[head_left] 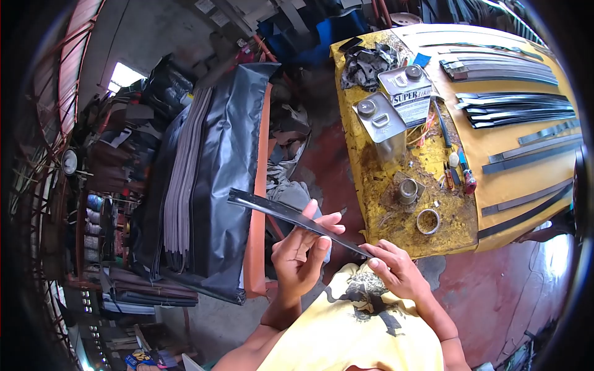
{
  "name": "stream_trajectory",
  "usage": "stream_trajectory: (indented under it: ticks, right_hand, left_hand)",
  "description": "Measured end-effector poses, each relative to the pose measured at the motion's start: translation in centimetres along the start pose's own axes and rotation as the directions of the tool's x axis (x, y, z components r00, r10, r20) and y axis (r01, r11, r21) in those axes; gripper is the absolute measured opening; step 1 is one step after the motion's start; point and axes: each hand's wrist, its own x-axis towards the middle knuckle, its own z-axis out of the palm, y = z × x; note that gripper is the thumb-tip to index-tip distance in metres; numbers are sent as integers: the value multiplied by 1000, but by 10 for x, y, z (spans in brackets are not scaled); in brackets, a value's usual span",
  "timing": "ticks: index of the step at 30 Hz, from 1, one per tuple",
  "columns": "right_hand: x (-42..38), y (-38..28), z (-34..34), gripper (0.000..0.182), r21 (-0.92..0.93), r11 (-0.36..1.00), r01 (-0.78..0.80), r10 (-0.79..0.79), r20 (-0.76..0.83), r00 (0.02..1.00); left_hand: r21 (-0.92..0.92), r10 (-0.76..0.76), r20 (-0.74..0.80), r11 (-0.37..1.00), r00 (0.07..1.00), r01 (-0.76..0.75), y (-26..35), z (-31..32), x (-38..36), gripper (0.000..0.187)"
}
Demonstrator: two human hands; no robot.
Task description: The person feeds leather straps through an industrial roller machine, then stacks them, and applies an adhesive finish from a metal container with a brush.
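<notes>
A long, narrow black strip (278, 211), leather-like, runs slantwise in front of me over the floor gap. My left hand (300, 253) supports it near its middle, with the strip passing between fingers that are partly spread. At the strip's lower right end, my right hand (399, 271) pinches it between thumb and fingers. The strip's far end points left, in front of the black sheet material (226, 148). Both hands are just above my yellow shirt (346, 321).
At right, a stained yellow table (383, 229) bears metal cans (405, 93), a small open tin (408, 190), a tape ring (427, 221), tools (455, 167) and bundles of black strips (513, 108). At left, grey-brown strips (185, 179) lie on the black sheet. Shelves with thread spools (93, 222) stand further left.
</notes>
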Motion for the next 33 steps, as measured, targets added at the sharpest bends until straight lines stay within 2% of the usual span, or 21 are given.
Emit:
stream_trajectory:
  ticks: [5,14,33]
  right_hand:
    - [1,7,-3,37,40,999,35,-38,60,997]
    - [2,11,-1,43,158,985,-73,41,199,979]
    - [8,29,13,46,234,968,-91,37,226,973]
  left_hand:
    - [-20,-99,-31,995,995,99,8,2,-4,53]
    - [9,-215,-206,975,955,222,15,10,-6,45]
    - [25,-148,-232,987,961,158,4,10,-5,44]
